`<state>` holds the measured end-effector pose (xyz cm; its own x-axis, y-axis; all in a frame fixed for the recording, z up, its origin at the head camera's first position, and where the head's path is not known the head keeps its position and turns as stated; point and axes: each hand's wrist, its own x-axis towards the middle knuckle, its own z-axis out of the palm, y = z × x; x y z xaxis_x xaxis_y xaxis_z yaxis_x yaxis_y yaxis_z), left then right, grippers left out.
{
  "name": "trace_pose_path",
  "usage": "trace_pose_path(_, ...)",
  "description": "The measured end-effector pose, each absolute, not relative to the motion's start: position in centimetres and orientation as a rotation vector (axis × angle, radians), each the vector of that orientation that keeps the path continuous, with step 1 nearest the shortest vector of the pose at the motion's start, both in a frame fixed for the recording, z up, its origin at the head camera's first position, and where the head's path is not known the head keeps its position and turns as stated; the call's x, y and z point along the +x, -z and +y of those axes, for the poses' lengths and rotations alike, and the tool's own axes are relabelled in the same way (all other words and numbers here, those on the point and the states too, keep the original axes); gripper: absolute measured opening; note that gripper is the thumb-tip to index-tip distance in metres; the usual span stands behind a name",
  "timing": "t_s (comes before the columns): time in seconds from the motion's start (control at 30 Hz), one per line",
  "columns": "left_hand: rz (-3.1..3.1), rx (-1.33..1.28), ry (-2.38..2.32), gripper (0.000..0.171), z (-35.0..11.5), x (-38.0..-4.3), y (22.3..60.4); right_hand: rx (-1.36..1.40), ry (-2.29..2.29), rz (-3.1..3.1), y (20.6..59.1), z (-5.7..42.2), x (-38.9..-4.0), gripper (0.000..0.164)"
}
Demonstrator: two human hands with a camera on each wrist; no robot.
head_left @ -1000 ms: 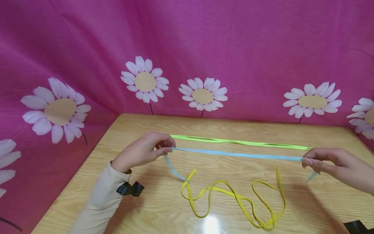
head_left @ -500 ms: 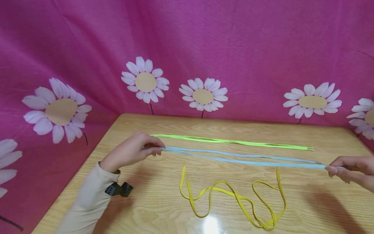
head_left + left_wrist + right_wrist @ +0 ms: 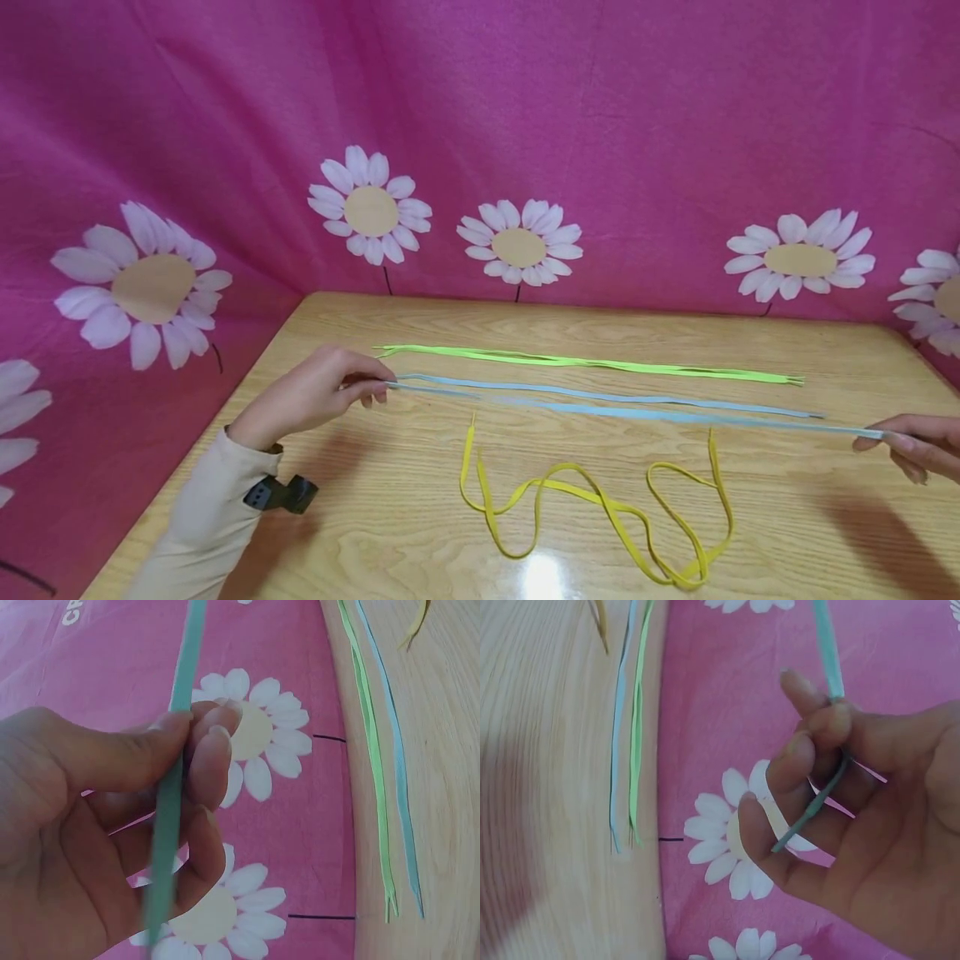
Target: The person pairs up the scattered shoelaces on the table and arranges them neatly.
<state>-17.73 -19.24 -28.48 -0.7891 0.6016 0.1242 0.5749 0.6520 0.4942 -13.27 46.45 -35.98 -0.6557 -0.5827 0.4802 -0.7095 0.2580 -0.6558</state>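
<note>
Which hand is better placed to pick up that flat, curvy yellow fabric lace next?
Probably the left hand: in the head view, it's closer to the yellow lace than the right hand. Both pinch one flat light-blue fabric lace.

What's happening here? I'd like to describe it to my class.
A person's left hand pinches a light blue flat lace near one end, and the right hand pinches it near the other, holding it nearly straight. On the light wood-grain table, another light blue flat lace lies alongside bright green flat lacing. Yellow flat lacing lies in loose loops in the foreground.
</note>
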Motion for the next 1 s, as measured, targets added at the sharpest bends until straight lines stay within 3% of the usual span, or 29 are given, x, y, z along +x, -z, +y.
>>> trace_pose_path(0.17,2.832,0.962,-0.817,0.011,-20.0,-17.8,28.7,1.404,-1.497,-2.334,36.5,47.6,-13.7,0.065)
trace_pose_path(0.57,2.755,0.976,-0.815,0.002,-20.3,-17.5,31.9,0.850,-1.340,-2.526,37.2,47.5,-12.2,0.076)
trace_pose_path(1.0,2.584,0.813,-0.657,0.033,-15.3,-14.4,35.7,0.859,-1.277,-2.552,37.3,46.9,-11.8,0.071)
